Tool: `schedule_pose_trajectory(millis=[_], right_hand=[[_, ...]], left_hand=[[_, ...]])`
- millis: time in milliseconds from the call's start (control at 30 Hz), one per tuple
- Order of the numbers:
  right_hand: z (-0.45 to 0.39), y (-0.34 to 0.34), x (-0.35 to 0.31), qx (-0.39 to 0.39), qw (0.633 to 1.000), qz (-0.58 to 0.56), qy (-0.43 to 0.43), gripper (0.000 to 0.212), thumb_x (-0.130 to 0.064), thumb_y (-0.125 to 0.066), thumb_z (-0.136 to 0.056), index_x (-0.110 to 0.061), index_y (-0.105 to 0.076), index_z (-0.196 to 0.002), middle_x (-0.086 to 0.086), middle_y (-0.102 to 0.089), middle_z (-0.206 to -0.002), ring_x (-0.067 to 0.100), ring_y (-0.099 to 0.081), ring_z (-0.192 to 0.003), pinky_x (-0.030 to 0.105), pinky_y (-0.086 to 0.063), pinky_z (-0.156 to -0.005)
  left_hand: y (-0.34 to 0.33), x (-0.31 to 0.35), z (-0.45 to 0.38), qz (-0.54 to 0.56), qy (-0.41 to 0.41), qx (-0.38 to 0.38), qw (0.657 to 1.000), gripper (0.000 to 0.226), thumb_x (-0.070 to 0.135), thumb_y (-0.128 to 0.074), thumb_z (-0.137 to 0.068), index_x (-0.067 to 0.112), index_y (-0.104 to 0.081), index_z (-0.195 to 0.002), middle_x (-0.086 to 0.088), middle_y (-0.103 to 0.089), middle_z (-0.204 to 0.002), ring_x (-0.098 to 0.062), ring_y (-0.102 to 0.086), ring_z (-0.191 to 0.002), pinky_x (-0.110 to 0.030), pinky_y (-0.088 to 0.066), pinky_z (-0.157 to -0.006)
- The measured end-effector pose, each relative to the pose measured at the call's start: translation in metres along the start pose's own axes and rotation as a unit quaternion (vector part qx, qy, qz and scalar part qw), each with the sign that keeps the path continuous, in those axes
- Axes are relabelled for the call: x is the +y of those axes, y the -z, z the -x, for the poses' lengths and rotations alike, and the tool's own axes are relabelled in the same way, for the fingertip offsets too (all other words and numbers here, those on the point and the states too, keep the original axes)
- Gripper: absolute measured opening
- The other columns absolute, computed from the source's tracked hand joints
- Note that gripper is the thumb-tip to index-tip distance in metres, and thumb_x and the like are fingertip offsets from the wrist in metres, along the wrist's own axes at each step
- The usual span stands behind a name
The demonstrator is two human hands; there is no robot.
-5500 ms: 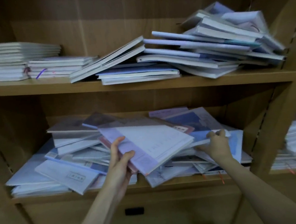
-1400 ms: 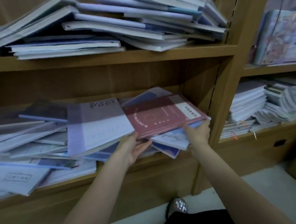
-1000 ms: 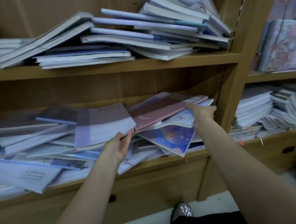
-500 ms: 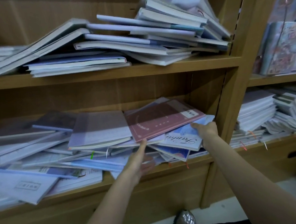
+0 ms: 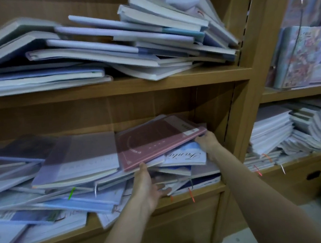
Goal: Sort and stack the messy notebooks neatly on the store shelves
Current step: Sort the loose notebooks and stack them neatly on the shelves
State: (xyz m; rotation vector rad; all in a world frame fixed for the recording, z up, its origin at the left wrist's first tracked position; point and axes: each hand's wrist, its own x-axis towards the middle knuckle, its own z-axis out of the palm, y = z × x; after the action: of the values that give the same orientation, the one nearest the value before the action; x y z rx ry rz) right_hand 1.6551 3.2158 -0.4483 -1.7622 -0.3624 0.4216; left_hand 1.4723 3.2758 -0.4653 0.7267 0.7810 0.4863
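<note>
A maroon notebook (image 5: pixel 153 139) lies tilted on top of the messy heap on the lower shelf (image 5: pixel 201 192). My right hand (image 5: pixel 206 142) grips its right corner, with the fingers tucked underneath. My left hand (image 5: pixel 148 185) is spread open below its front edge; the thumb touches that edge and the fingers reach in among the lower notebooks. A purple-and-white notebook (image 5: pixel 81 158) lies just left of the maroon one. A pale blue notebook with script lettering (image 5: pixel 184 156) sticks out beneath it.
The upper shelf (image 5: pixel 152 83) carries another slumped pile of notebooks (image 5: pixel 129 46). A wooden upright (image 5: pixel 247 93) stands close to my right hand. Beyond it are white stacks (image 5: pixel 274 130) and colourful packets (image 5: pixel 306 54). Several notebooks overhang the lower shelf's front edge at the left.
My right hand has moved up from the pale blue notebook to the maroon one's right corner. My left hand has risen so its thumb meets the maroon notebook's front edge. The camera came closer.
</note>
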Motion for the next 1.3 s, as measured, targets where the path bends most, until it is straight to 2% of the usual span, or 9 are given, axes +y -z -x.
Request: schedule_pose_trajectory(millis=[100,233,367,500,700,900,1133,1233,1300], right_hand=[[-0.002,0.004,0.008,0.024,0.996,0.082,0.002,0.038,-0.012,-0.056,-0.093,-0.002,-0.044,-0.128,0.013,-0.058,-0.108,0.018,-0.056,-0.072,0.018,-0.046,-0.053],[0.04,0.017,0.031,-0.02,0.997,0.074,0.022,0.078,-0.025,-0.068,-0.086,-0.016,-0.021,-0.148,0.011,-0.045,-0.14,0.028,-0.05,-0.12,0.041,-0.045,-0.098],[0.076,0.009,0.054,-0.045,0.916,0.371,0.144,0.084,-0.041,-0.07,-0.081,-0.03,-0.021,-0.149,0.013,0.001,-0.156,0.035,-0.026,-0.138,0.038,-0.029,-0.108],[0.036,0.021,0.035,-0.017,0.908,0.387,0.158,0.055,-0.036,-0.062,-0.088,-0.02,-0.048,-0.138,0.017,-0.034,-0.143,0.034,-0.047,-0.121,0.033,-0.034,-0.103],[-0.005,0.024,0.025,0.035,0.76,0.615,0.208,0.037,-0.035,-0.046,-0.097,-0.019,-0.055,-0.129,0.009,-0.054,-0.132,0.033,-0.032,-0.127,0.037,-0.031,-0.098],[0.032,0.01,0.049,0.134,0.836,0.44,0.299,0.053,-0.024,-0.079,-0.075,0.0,-0.061,-0.118,0.021,-0.064,-0.111,0.043,-0.052,-0.101,0.048,-0.045,-0.081],[0.061,-0.023,0.015,0.011,0.834,0.446,0.324,0.068,-0.039,-0.064,-0.086,-0.015,-0.035,-0.143,0.013,-0.038,-0.142,0.034,-0.034,-0.128,0.043,-0.03,-0.104],[0.081,-0.053,-0.002,-0.013,0.826,0.44,0.351,0.067,-0.036,-0.065,-0.086,-0.015,-0.037,-0.143,0.015,-0.038,-0.138,0.036,-0.036,-0.124,0.043,-0.032,-0.102],[0.091,-0.084,-0.014,-0.038,0.809,0.442,0.387,0.066,-0.031,-0.07,-0.083,-0.013,-0.041,-0.14,0.017,-0.043,-0.133,0.039,-0.04,-0.119,0.046,-0.035,-0.098]], left_hand=[[-0.011,0.004,-0.007,0.056,-0.003,0.016,0.998,0.047,0.033,-0.028,-0.103,0.006,-0.029,-0.141,-0.03,-0.037,-0.141,-0.046,-0.044,-0.124,-0.058,-0.036,-0.102],[-0.017,0.004,-0.018,0.076,-0.018,0.031,0.996,0.051,0.034,-0.026,-0.103,0.002,-0.027,-0.142,-0.028,-0.034,-0.144,-0.043,-0.048,-0.122,-0.05,-0.039,-0.102],[-0.029,-0.002,-0.016,0.09,-0.039,0.023,0.995,0.05,0.034,-0.022,-0.104,0.006,-0.021,-0.146,-0.027,-0.035,-0.144,-0.042,-0.05,-0.12,-0.046,-0.036,-0.107],[-0.043,-0.011,-0.022,0.11,-0.039,0.004,0.993,0.052,0.034,-0.021,-0.104,0.012,-0.009,-0.15,-0.028,-0.031,-0.146,-0.04,-0.048,-0.123,-0.044,-0.031,-0.111],[-0.036,-0.017,-0.034,0.058,0.055,-0.023,0.997,0.07,0.049,-0.026,-0.099,-0.006,-0.025,-0.142,-0.027,-0.034,-0.144,-0.038,-0.039,-0.131,-0.043,-0.03,-0.109],[-0.002,-0.003,-0.01,-0.006,0.071,-0.046,0.996,0.054,0.038,-0.028,-0.102,-0.004,-0.04,-0.134,-0.024,-0.042,-0.14,-0.037,-0.042,-0.129,-0.043,-0.032,-0.108],[0.055,0.026,0.036,-0.104,-0.067,-0.006,0.992,0.018,0.014,-0.041,-0.099,0.003,-0.056,-0.102,-0.012,-0.06,-0.105,-0.025,-0.057,-0.101,-0.032,-0.046,-0.089],[0.096,0.048,0.05,-0.237,-0.202,0.067,0.948,0.018,0.008,-0.046,-0.095,0.013,-0.055,-0.081,-0.007,-0.055,-0.086,-0.025,-0.056,-0.089,-0.03,-0.045,-0.075],[0.13,0.064,0.054,-0.343,-0.269,0.125,0.892,0.012,0.007,-0.047,-0.094,0.012,-0.057,-0.092,-0.005,-0.056,-0.095,-0.025,-0.056,-0.092,-0.028,-0.042,-0.076]])
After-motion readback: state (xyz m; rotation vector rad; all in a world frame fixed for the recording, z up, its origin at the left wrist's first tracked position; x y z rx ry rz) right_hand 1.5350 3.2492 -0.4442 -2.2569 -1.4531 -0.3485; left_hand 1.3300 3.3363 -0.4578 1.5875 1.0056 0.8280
